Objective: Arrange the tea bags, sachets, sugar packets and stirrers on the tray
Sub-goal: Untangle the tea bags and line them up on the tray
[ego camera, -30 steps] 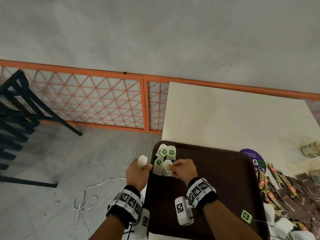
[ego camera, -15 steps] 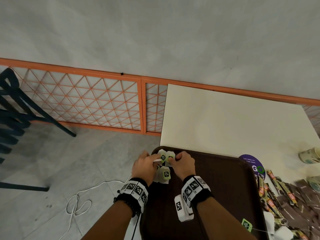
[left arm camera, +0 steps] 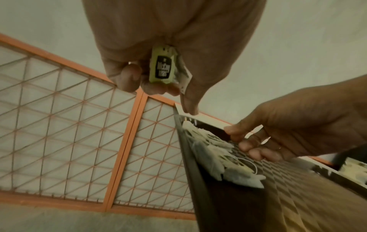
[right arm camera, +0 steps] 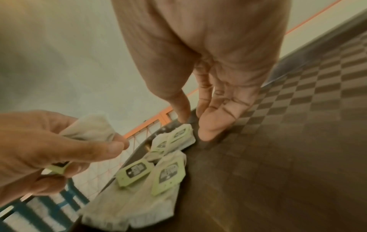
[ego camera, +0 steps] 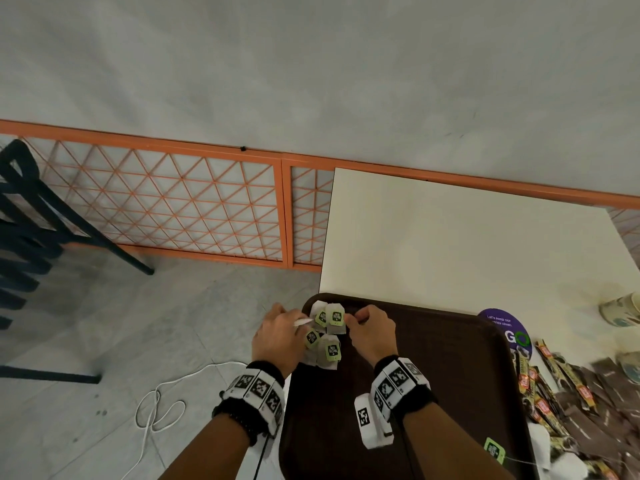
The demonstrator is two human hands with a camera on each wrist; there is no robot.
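Observation:
Several tea bags (ego camera: 329, 336) with green tags lie bunched in the far-left corner of the dark brown tray (ego camera: 433, 375). My left hand (ego camera: 294, 323) hovers at the tray's left rim beside them. It grips one more tea bag (left arm camera: 161, 67), tag facing the palm, seen also from the right wrist (right arm camera: 89, 127). My right hand (ego camera: 355, 318) is just right of the bunch. Its fingers (right arm camera: 214, 125) point down and touch the tray at the edge of the farthest tea bag (right arm camera: 180, 135), holding nothing.
Brown and yellow sachets (ego camera: 571, 393) are heaped on the white table (ego camera: 450, 237) right of the tray, with paper cups (ego camera: 623, 310) and a loose tea bag tag (ego camera: 494, 449). Left of the table are an orange lattice fence (ego camera: 173, 209), a black chair (ego camera: 27, 220) and a white cable (ego camera: 156, 410).
My left hand has come in from beside the tray to the bunch, still holding its tea bag. My right hand has shifted toward the far corner of the tray.

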